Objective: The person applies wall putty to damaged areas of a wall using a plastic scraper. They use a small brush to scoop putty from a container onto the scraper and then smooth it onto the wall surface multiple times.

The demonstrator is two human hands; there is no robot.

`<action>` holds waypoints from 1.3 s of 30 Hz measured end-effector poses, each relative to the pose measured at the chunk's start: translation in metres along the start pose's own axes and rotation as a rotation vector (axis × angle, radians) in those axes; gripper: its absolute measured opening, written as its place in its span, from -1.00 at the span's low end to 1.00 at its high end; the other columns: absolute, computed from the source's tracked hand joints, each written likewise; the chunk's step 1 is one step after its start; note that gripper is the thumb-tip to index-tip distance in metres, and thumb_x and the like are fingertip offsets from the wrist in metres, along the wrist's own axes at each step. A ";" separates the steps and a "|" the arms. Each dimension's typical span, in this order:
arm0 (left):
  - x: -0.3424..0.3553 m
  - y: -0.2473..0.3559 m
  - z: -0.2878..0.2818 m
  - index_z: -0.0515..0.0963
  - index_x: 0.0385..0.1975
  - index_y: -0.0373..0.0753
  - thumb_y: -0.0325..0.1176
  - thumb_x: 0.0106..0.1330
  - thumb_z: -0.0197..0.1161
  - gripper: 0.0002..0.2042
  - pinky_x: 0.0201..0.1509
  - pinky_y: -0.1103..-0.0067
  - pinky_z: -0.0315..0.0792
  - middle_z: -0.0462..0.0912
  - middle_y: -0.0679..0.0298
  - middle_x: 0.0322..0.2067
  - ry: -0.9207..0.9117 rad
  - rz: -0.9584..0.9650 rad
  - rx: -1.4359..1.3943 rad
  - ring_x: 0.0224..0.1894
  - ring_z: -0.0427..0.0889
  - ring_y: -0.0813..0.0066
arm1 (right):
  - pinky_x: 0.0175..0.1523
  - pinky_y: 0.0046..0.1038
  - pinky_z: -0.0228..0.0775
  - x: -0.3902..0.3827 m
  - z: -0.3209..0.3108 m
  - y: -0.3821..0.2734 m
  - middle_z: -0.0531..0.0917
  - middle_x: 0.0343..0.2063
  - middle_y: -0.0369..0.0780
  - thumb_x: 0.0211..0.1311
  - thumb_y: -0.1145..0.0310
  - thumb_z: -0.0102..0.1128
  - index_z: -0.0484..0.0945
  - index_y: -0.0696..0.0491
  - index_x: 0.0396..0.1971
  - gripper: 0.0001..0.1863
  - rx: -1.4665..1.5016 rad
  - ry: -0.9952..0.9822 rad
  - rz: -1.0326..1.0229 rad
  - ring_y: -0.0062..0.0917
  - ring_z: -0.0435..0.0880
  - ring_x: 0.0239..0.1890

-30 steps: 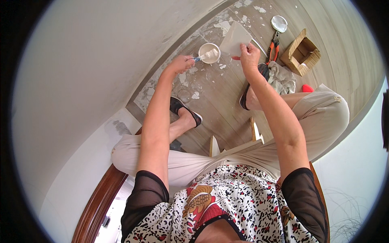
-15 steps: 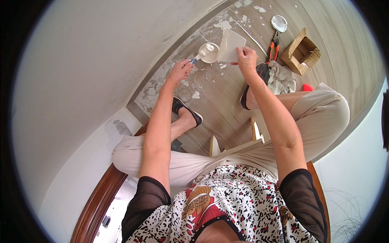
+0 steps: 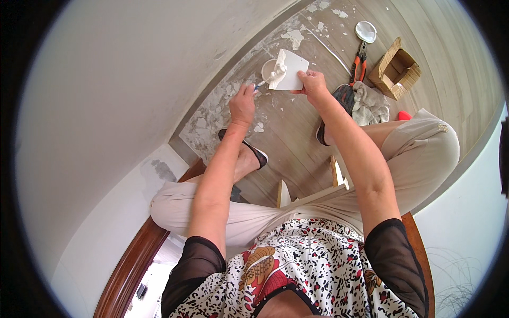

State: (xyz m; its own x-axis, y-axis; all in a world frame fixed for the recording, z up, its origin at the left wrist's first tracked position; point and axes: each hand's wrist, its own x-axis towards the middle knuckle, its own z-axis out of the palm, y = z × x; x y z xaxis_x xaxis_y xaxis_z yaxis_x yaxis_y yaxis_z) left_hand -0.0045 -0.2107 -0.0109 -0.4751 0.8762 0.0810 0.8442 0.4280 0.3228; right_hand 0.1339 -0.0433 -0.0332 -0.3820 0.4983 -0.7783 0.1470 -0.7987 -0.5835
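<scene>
My left hand (image 3: pixel 243 106) is closed round the blue handle of a putty knife (image 3: pixel 259 85). Its head meets a lump of white putty (image 3: pixel 279 71) on the left edge of a flat white scraper plate (image 3: pixel 295 64). My right hand (image 3: pixel 313 83) grips that plate at its right edge, thumb on top. Partly hidden behind the plate, a round tub (image 3: pixel 268 69) stands on the floor.
A white lid (image 3: pixel 366 32), orange-handled pliers (image 3: pixel 359 66), a cardboard box (image 3: pixel 396 69) and a grey rag (image 3: pixel 371 103) lie to the right. White flakes litter the floor along the left wall (image 3: pixel 132 63). A wooden stool (image 3: pixel 313 197) is beneath me.
The putty knife has come out of the tub to the scraper plate, where a lump of putty now sits. My right hand has moved left and slightly nearer with the plate, over the tub.
</scene>
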 end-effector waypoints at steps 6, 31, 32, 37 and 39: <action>-0.005 0.003 0.004 0.44 -0.24 -0.15 -0.43 0.10 0.14 -0.80 -0.55 0.38 0.40 0.49 0.23 -0.43 0.042 -0.003 0.130 -0.55 0.54 0.15 | -0.50 -0.34 0.59 0.001 -0.002 0.007 0.57 -0.35 -0.14 0.25 0.41 0.00 0.41 0.30 -0.19 -0.75 0.236 -0.120 0.079 -0.38 0.61 -0.40; -0.003 0.028 0.014 0.36 -0.24 -0.17 -0.37 0.22 0.03 -0.86 -0.51 0.33 0.42 0.55 0.19 -0.38 -0.084 -0.154 0.191 -0.50 0.57 0.09 | -0.52 -0.38 0.60 -0.005 -0.003 -0.009 0.57 -0.37 -0.15 0.25 0.42 -0.01 0.43 0.31 -0.21 -0.76 0.277 -0.024 0.022 -0.42 0.60 -0.45; -0.002 0.026 0.016 0.37 -0.24 -0.16 -0.37 0.22 0.03 -0.86 -0.55 0.33 0.41 0.53 0.18 -0.42 -0.058 -0.117 0.172 -0.55 0.56 0.11 | -0.53 -0.38 0.60 -0.005 -0.001 -0.012 0.57 -0.38 -0.16 0.25 0.42 -0.01 0.43 0.31 -0.22 -0.76 0.286 -0.044 0.025 -0.43 0.60 -0.45; 0.003 0.022 0.021 0.37 -0.25 -0.17 -0.33 0.24 0.03 -0.86 -0.51 0.28 0.42 0.53 0.13 -0.44 -0.129 -0.093 0.182 -0.55 0.56 0.07 | -0.48 -0.38 0.61 -0.007 0.021 -0.037 0.57 -0.38 -0.17 0.25 0.43 0.00 0.44 0.30 -0.25 -0.78 0.411 -0.140 -0.078 -0.44 0.60 -0.44; 0.007 0.028 0.022 0.40 -0.29 -0.20 -0.29 0.26 0.02 -0.85 -0.45 0.25 0.40 0.56 0.07 -0.48 -0.242 -0.165 0.136 -0.51 0.56 0.02 | -0.45 -0.37 0.63 -0.008 0.030 -0.050 0.57 -0.38 -0.16 0.25 0.43 -0.01 0.44 0.30 -0.25 -0.78 0.465 -0.161 -0.113 -0.45 0.60 -0.44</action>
State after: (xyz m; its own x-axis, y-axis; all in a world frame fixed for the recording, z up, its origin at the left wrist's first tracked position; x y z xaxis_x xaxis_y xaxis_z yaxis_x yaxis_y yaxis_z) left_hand 0.0208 -0.1874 -0.0224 -0.5492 0.8129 -0.1937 0.7938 0.5799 0.1830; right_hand 0.1018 -0.0174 0.0094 -0.5136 0.5610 -0.6492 -0.3112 -0.8269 -0.4684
